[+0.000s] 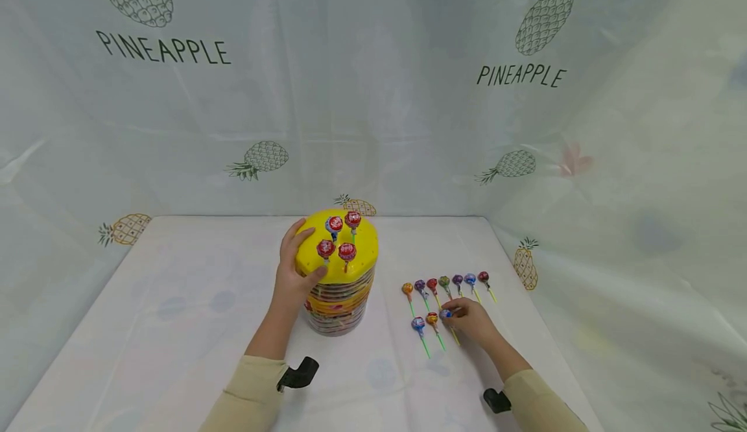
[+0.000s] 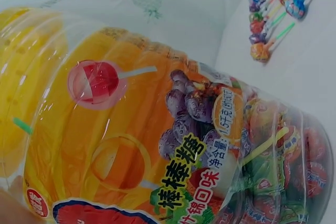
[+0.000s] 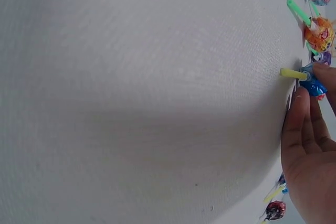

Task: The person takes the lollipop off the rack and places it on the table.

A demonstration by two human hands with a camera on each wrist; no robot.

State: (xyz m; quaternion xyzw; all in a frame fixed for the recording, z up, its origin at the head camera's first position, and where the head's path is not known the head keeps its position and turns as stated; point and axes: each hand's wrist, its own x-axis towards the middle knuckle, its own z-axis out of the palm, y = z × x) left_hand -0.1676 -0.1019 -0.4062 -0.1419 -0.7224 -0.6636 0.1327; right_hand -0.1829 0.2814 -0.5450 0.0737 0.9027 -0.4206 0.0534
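Note:
A clear ribbed plastic jar (image 1: 340, 315) with a yellow lid (image 1: 366, 244) stands left of the middle of the table. In the left wrist view the jar (image 2: 136, 124) shows an orange label with fruit pictures, and wrapped lollipops show through its wall. Several wrapped lollipops stick up from the lid, among them a red one (image 1: 347, 252). My left hand (image 1: 294, 270) grips the jar at its lid, thumb at the near side and fingers over the left edge. Low over the table, my right hand (image 1: 474, 323) pinches a blue-wrapped lollipop (image 3: 313, 86) with a yellow stick.
To the right of the jar, lollipops lie in two rows: a far row with an orange one (image 1: 407, 288) and a dark red one (image 1: 484, 277) at its ends, and a nearer row with a blue one (image 1: 418, 325). A pineapple-print sheet (image 1: 379, 95) hangs behind the table.

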